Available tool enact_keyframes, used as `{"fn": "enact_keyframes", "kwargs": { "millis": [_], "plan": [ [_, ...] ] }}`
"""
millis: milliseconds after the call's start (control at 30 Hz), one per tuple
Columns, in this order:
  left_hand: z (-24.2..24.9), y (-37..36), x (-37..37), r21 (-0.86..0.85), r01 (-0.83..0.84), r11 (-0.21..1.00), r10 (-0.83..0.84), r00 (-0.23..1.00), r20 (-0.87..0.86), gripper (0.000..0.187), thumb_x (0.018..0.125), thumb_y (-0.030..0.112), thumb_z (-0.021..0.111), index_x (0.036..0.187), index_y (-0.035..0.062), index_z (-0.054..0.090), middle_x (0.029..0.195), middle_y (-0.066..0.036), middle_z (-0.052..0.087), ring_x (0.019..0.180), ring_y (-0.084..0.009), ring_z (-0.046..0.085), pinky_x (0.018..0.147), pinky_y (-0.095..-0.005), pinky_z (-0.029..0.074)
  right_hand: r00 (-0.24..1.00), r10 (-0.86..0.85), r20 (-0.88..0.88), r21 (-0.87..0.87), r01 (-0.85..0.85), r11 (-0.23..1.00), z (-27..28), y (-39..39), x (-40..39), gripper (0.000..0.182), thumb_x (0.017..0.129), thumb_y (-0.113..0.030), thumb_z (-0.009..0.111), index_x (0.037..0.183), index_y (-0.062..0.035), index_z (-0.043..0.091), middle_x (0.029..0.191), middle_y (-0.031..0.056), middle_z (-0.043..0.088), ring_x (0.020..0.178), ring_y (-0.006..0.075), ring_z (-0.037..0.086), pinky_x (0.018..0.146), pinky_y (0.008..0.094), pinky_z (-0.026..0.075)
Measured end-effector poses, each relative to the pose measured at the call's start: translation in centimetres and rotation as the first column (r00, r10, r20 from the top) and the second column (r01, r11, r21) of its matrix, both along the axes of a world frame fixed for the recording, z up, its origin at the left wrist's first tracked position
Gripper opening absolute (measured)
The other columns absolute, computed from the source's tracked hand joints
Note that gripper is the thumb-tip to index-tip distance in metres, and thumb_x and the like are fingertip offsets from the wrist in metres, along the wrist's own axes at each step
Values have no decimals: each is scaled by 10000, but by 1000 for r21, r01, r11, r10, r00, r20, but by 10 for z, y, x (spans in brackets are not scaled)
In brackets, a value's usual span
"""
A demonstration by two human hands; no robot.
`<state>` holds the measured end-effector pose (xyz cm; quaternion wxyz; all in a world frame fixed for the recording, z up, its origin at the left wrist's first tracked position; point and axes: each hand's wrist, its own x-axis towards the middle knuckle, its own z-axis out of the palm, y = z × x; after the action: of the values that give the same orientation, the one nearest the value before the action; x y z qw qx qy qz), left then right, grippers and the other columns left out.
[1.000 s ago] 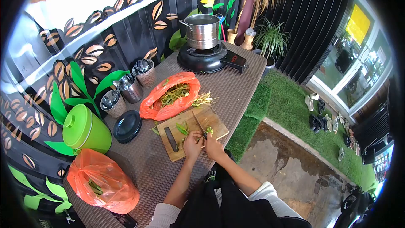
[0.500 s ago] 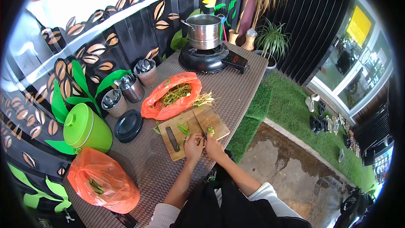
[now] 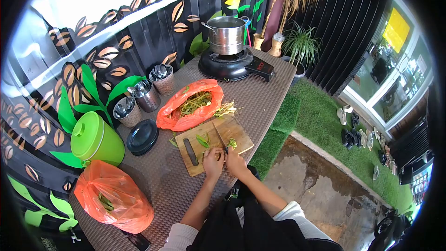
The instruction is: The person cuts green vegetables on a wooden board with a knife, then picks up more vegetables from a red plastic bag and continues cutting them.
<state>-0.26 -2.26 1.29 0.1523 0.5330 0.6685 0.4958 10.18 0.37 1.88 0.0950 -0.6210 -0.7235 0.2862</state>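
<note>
A wooden cutting board (image 3: 241, 132) lies near the table edge in front of me. My right hand (image 3: 236, 163) is closed round the handle of a knife (image 3: 218, 131), its blade pointing away over the board. Beside it, my left hand (image 3: 213, 161) has its fingers curled, pressing leafy greens (image 3: 203, 141) against the board; the leaves stick out beyond the fingers. Next to the knife, on its right, sits a small pile of chopped greens (image 3: 232, 143). Past the board, an open orange plastic bag (image 3: 174, 122) is filled with leafy stems, some spilling out on the right.
A steel pot (image 3: 226, 39) stands on a black portable stove (image 3: 223, 68) at the far end. Cutlery cups (image 3: 147, 96), black plates (image 3: 142, 138), a green lidded bucket (image 3: 95, 142) and a tied orange bag (image 3: 116, 200) line the left side. The table edge (image 3: 269, 125) drops off at right.
The view has shifted very slightly. Both hands stay over the board in nearly the same place, with the knife still in the right hand.
</note>
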Motion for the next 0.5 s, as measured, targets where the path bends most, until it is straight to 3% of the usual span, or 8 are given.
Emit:
{"fn": "enact_keyframes", "kwargs": {
  "millis": [133, 233, 267, 333, 433, 500],
  "plan": [
    [-13, 3, -4, 98, 33, 995, -38, 998, 51, 79, 743, 93, 677, 814, 63, 661, 775, -56, 666, 768, -226, 598, 620, -325, 477, 982, 138, -129, -7, -140, 990, 1, 19, 16, 319, 918, -241, 438, 1094, 16, 372, 853, 310, 612, 827, 447, 623, 699, 541, 497],
    [-15, 3, -6, 102, 51, 994, -60, 994, 89, 88, 741, 81, 681, 823, 49, 673, 786, -61, 673, 734, -214, 616, 598, -300, 475, 982, 142, -122, 69, -134, 989, 10, 2, 23, 318, 917, -229, 443, 1091, 26, 369, 856, 306, 615, 825, 444, 625, 705, 540, 497],
    [-12, 3, -6, 44, 56, 997, -61, 989, 132, 104, 735, 64, 681, 837, 44, 675, 798, -70, 676, 715, -200, 616, 605, -289, 475, 983, 141, -119, 68, -134, 989, 16, -8, 22, 318, 917, -229, 443, 1091, 26, 369, 856, 306, 615, 825, 444, 625, 705, 540, 497],
    [-15, 6, -9, -13, 61, 998, -58, 982, 177, 123, 729, 48, 681, 852, 38, 677, 810, -79, 679, 695, -185, 617, 612, -278, 474, 997, 56, 59, -37, -54, 998, 29, -27, 12, 324, 920, -223, 437, 1112, 26, 360, 855, 301, 618, 823, 435, 631, 707, 532, 501],
    [-20, 12, -13, 19, 109, 994, -111, 975, 191, 154, 727, 40, 689, 878, 27, 666, 803, -69, 684, 586, -109, 561, 562, -235, 450, 999, 3, 36, -23, -3, 1000, 16, -25, -1, 314, 925, -234, 442, 1104, 11, 363, 810, 303, 617, 816, 473, 608, 703, 550, 486],
    [-18, 15, -13, -55, 135, 989, -107, 932, 347, 204, 702, -10, 684, 902, 7, 651, 804, -63, 690, 554, -70, 537, 524, -215, 430, 999, -7, 33, -15, 7, 1000, 8, -11, -2, 312, 927, -231, 438, 1090, 21, 356, 797, 297, 617, 792, 481, 604, 683, 545, 483]
  ]
}}
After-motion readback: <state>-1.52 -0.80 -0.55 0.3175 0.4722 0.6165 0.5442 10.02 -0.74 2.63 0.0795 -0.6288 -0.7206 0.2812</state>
